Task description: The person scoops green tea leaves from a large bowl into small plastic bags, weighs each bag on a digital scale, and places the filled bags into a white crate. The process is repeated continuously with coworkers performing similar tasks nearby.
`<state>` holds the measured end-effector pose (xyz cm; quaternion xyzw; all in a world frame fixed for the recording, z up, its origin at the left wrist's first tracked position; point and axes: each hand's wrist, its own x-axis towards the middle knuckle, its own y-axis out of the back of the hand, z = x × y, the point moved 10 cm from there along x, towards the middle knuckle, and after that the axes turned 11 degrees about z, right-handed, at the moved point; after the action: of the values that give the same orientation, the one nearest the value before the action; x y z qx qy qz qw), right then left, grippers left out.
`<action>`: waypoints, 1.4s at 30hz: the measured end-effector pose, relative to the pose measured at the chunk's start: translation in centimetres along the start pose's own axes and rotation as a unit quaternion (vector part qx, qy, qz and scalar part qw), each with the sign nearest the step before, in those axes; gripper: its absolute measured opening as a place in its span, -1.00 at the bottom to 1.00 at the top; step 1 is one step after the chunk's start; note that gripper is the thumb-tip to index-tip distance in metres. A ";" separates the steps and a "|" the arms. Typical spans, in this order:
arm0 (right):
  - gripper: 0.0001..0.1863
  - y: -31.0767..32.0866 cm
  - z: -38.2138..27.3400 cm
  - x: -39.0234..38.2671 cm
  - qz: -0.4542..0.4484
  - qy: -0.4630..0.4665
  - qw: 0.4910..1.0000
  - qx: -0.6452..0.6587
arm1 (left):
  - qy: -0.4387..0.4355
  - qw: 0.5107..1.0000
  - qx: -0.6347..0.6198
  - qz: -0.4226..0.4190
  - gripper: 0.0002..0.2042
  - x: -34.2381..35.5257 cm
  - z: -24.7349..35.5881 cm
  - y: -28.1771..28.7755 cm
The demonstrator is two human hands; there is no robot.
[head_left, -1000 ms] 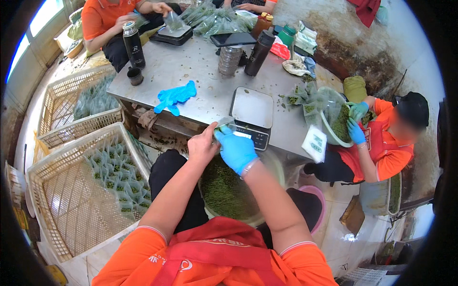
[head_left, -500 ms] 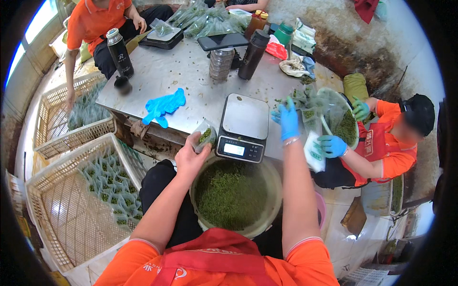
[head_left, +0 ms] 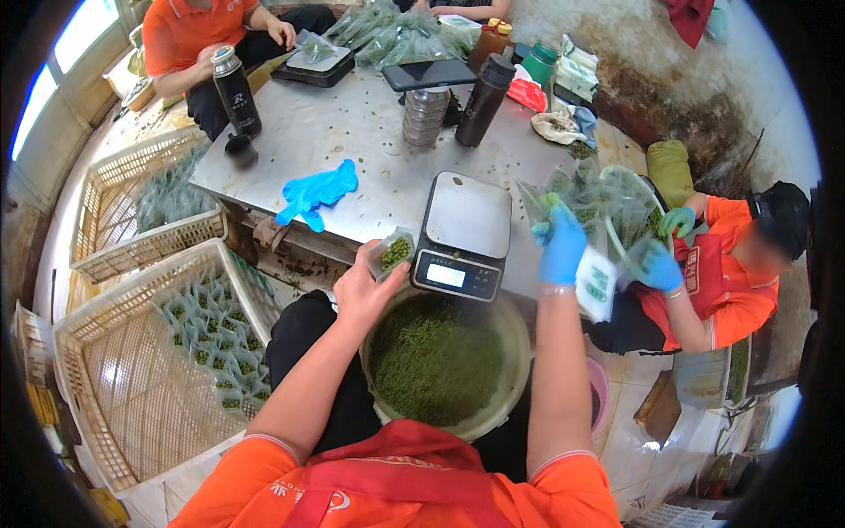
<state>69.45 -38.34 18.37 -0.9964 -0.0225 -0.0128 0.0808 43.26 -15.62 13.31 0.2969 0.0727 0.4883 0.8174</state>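
Observation:
My bare left hand (head_left: pixel 365 286) grips a small clear plastic bag (head_left: pixel 393 253) holding small green berries, beside the front left corner of a digital scale (head_left: pixel 466 216). The scale's plate carries nothing and its display is lit. On the right, my right hand (head_left: pixel 562 251), in a blue glove, has its fingers bent against a clear plastic bag (head_left: pixel 533 195) at the table's right end; the fingertips partly hide the grip. More filled bags (head_left: pixel 581 189) lie just beyond it. Below the scale, between my knees, stands a wide tub (head_left: pixel 519 370) of loose green berries (head_left: pixel 431 361).
Left of me, a crate (head_left: pixel 114 312) contains upright filled bags (head_left: pixel 211 339); a second crate (head_left: pixel 150 242) stands behind it. A blue glove (head_left: pixel 319 192), bottles (head_left: pixel 486 101) and a phone (head_left: pixel 429 76) are on the table (head_left: pixel 370 150). Co-workers sit right (head_left: pixel 731 264) and far left (head_left: pixel 198 40).
My right hand has shifted lower and its fingers have drawn in at the clear bags. My left hand keeps its bag by the scale. The far-left co-worker's arm has come up from the crate.

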 end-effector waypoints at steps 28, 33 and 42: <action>-0.59 3.9 14.9 -23.3 -0.307 -0.061 0.922 -0.229 | 0.352 0.885 0.148 0.266 -0.45 -19.2 -37.0 38.5; -0.56 4.9 14.9 -23.4 -0.308 0.100 0.872 -0.367 | 0.368 0.872 0.307 0.099 -0.44 -17.3 -35.1 32.4; -0.49 5.8 16.8 -25.3 -0.300 0.127 0.737 -0.592 | 0.195 0.920 0.321 0.110 -0.46 -14.9 -30.7 30.7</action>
<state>44.86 -42.39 0.18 -0.7737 -0.2973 -0.1738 -0.5318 -0.09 -4.78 2.91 0.4481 0.3508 0.5738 0.5890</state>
